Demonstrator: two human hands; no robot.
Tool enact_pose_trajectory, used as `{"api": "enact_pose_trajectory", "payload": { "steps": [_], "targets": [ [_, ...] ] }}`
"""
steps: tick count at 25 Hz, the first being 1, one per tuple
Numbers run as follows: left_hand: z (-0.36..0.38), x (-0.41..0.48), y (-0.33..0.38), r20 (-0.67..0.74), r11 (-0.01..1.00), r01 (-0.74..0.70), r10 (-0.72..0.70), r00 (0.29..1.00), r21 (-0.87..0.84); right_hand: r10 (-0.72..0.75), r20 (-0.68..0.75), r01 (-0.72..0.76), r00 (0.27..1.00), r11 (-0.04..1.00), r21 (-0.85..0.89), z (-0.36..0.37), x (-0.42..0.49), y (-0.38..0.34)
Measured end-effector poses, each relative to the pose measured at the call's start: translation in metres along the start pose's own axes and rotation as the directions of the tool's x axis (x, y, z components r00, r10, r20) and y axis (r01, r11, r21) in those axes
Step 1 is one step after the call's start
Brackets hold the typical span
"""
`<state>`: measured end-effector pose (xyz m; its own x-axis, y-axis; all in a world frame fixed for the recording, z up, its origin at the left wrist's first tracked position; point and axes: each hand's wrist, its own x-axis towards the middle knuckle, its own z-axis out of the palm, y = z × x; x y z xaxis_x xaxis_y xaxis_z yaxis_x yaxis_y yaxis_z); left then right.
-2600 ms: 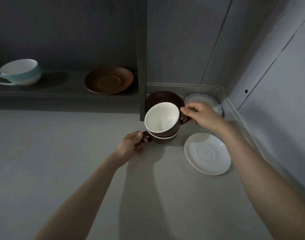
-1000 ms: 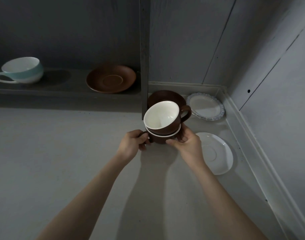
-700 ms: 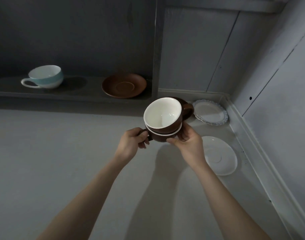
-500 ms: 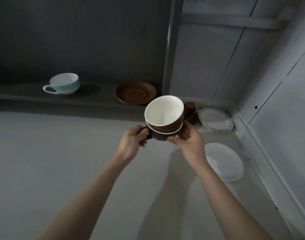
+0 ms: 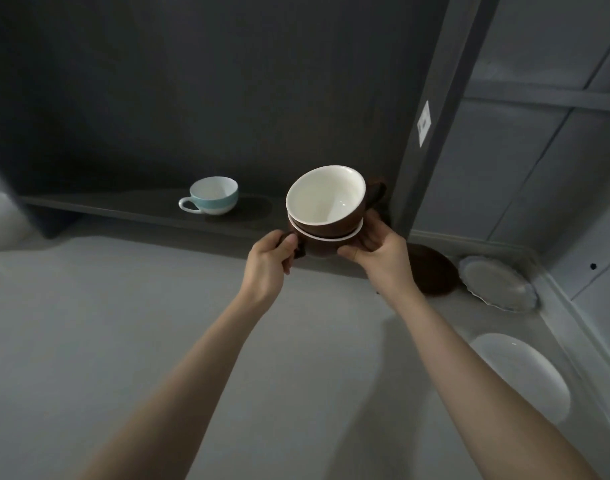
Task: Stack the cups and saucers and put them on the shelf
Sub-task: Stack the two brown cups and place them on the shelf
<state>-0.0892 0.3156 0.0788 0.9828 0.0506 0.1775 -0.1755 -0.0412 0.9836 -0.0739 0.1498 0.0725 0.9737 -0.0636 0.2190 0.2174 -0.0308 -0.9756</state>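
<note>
Stacked brown cups (image 5: 326, 216), gripped by left hand (image 5: 269, 259) and right hand (image 5: 379, 258), now lifted off the counter to the shelf (image 5: 123, 207) front edge; placing next.

No readable text anywhere. Only candidate is a small white rectangular sticker (image 5: 424, 123) on the dark grey upright wooden post (image 5: 435, 112) of the shelf unit; it carries a dark mark near its middle, too small and blurred to read. Stacked brown cups with white insides (image 5: 326, 206), the pale blue and white cup (image 5: 214, 195) and the saucers show no logos, numbers or print.
</note>
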Motion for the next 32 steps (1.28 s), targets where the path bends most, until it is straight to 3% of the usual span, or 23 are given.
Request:
{"api": "enact_pose_trajectory", "payload": {
  "steps": [7, 18, 32],
  "targets": [
    [-0.030, 0.047, -0.011, -0.157, 0.998, -0.033, 0.023, 0.987, -0.061, -0.020, -0.025, 0.019, 0.999, 0.998, -0.063, 0.051, 0.050, 0.006],
    [-0.033, 0.090, -0.049, -0.307, 0.985, 0.027, -0.079, 0.948, -0.172, 0.029, -0.128, -0.051, 0.991, 0.983, -0.175, 0.103, 0.086, 0.031],
    [-0.017, 0.106, -0.067, -0.322, 0.975, 0.030, -0.102, 0.941, -0.221, 0.090, -0.162, -0.130, 0.983, 0.959, -0.254, 0.108, 0.104, 0.043]
  ]
}}
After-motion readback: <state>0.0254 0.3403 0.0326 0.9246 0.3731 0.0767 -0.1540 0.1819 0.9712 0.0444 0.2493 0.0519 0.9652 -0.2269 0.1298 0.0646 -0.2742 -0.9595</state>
